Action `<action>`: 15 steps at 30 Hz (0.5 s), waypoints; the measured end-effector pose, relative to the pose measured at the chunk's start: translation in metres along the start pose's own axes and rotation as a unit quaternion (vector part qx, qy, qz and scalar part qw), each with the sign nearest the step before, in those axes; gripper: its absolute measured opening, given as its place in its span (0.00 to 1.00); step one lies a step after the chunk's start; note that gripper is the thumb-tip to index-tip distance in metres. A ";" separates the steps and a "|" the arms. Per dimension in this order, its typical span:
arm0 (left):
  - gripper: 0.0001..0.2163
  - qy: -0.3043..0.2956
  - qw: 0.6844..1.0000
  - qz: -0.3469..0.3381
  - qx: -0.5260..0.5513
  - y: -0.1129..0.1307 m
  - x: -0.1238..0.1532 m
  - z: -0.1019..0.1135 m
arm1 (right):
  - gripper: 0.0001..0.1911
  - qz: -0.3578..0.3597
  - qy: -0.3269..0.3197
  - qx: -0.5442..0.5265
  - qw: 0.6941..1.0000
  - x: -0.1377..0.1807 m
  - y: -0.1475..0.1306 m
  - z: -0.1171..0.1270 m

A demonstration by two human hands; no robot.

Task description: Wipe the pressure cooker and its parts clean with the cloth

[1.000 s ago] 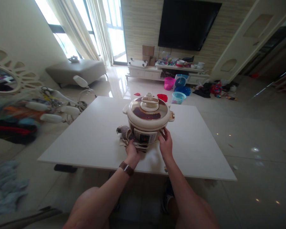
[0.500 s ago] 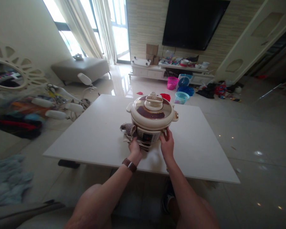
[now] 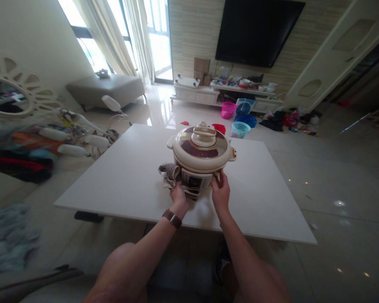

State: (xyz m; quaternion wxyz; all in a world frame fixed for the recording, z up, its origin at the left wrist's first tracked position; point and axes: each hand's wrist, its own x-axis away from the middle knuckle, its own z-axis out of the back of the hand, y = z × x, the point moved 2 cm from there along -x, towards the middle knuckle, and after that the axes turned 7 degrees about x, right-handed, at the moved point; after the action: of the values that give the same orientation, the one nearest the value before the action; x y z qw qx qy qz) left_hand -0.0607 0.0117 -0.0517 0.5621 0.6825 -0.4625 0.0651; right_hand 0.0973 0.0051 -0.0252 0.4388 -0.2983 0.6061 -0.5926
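Note:
A cream electric pressure cooker (image 3: pixel 202 164) with a brown-patterned lid and a dark control panel stands upright at the middle of the white table (image 3: pixel 129 181). My left hand (image 3: pixel 178 196), with a brown watch on its wrist, is closed on a bunched, patterned cloth (image 3: pixel 170 171) against the cooker's lower left front. Some of the left fingers are hidden by the cloth. My right hand (image 3: pixel 220 191) grips the cooker's lower right side, its fingers curved up beneath the wide rim.
Past the table are a pink basket (image 3: pixel 228 110), a teal basket (image 3: pixel 240 129) and a cluttered TV cabinet (image 3: pixel 196 97). A lamp with white shades (image 3: pixel 96 142) stands beside the table's left edge. A grey bench (image 3: pixel 107 90) is by the window.
Almost nothing differs. The view has shifted very slightly, while both hands, the cloth and the cooker keep nearly the same places.

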 end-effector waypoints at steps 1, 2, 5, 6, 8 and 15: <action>0.10 0.000 1.000 -0.001 0.000 0.000 0.000 0.000 | 0.37 0.001 -0.001 0.001 1.000 0.000 0.000 0.000; 0.10 0.001 1.000 -0.002 0.001 0.001 0.001 -0.001 | 0.37 0.003 -0.002 0.001 1.000 0.000 0.001 0.000; 0.09 0.005 1.000 -0.008 0.006 0.003 0.002 -0.001 | 0.37 0.006 -0.003 -0.001 1.000 0.001 0.001 0.000; 0.09 0.005 1.000 -0.008 0.007 0.003 0.003 -0.001 | 0.38 0.004 -0.003 -0.001 1.000 0.002 0.001 -0.001; 0.09 0.002 1.000 -0.009 0.007 0.003 0.003 -0.001 | 0.38 -0.001 -0.002 -0.002 1.000 0.002 0.001 -0.001; 0.09 0.001 1.000 -0.013 -0.001 0.006 0.006 0.000 | 0.39 -0.008 0.002 0.001 1.000 0.005 -0.002 -0.002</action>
State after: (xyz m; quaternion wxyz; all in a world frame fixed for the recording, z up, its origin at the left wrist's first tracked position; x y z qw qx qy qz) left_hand -0.0616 0.0091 -0.0437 0.5646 0.6875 -0.4531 0.0582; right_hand 0.0930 0.0019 -0.0244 0.4331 -0.3008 0.6040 -0.5976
